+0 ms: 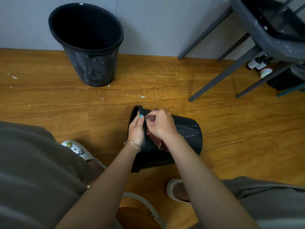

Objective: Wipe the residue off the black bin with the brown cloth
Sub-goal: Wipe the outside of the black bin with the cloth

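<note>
A black bin lies on its side on the wooden floor, its mouth turned left and its base to the right. White streaks of residue show on its upper side near the base. My left hand grips the rim at the mouth, thumb over the edge. My right hand holds the brown cloth bunched against the bin's side just behind the rim. Part of the cloth hangs down under my right wrist.
A second, larger black bin stands upright by the grey wall at the back left, its side smeared white. A grey chair and some bottles crowd the right back corner. White flecks dot the floor. My feet in pale clogs flank the lying bin.
</note>
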### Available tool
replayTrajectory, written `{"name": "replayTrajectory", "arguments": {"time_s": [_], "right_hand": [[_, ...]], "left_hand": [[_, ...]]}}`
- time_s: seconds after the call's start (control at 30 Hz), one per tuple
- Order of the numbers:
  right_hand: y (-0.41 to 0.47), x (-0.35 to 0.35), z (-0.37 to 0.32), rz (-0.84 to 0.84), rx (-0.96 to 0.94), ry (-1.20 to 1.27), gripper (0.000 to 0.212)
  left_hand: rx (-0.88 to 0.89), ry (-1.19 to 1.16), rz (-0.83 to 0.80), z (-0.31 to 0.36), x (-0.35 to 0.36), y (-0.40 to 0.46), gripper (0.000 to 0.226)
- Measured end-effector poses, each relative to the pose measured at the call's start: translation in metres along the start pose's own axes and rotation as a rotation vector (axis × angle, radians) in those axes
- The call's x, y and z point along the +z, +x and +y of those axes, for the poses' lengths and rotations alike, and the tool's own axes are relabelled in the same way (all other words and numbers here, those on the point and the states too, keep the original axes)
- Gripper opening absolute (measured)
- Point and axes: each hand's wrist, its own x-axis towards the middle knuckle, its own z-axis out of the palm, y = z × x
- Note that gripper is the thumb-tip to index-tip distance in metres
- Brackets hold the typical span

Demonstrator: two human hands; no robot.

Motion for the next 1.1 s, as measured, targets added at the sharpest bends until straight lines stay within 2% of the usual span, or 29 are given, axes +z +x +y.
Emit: {"name": "replayTrajectory", "arguments": {"time_s": [0.2,0.43,0.53,0.6,0.7,0.87,1.0,1.1], "right_hand": [[-0.062,0.013,0.019,0.051,0.005,0.039,0.021],[0.002,0.003,0.002,0.092,0.033,0.036,0.013],[0.015,0.002,-0.007,0.085,0.035,-0.066,0.015],[-0.005,0.006,-0.006,0.151,-0.023,-0.107,0.02],[-0.053,0.019,0.014,0.242,-0.051,0.015,0.025],[-0.08,0.037,0.029,0.305,0.142,-0.006,0.038],[-0.07,0.043,0.025,0.391,0.075,0.053,0.033],[-0.064,0.043,0.028,0.375,0.006,0.079,0.029]], "left_hand": [[0.12,0.143,-0.042,0.01,0.004,-0.001,0.048],[0.11,0.163,-0.08,0.014,0.002,-0.006,0.05],[0.095,0.192,-0.077,0.016,0.003,-0.012,0.05],[0.11,0.257,-0.043,0.02,0.004,-0.012,0.048],[0.107,0.284,-0.023,0.023,0.009,-0.012,0.045],[0.094,0.39,-0.044,0.021,0.013,-0.009,0.045],[0.01,0.264,-0.157,0.017,0.007,-0.012,0.051],[0.078,0.422,-0.101,0.014,0.007,-0.02,0.051]]}}
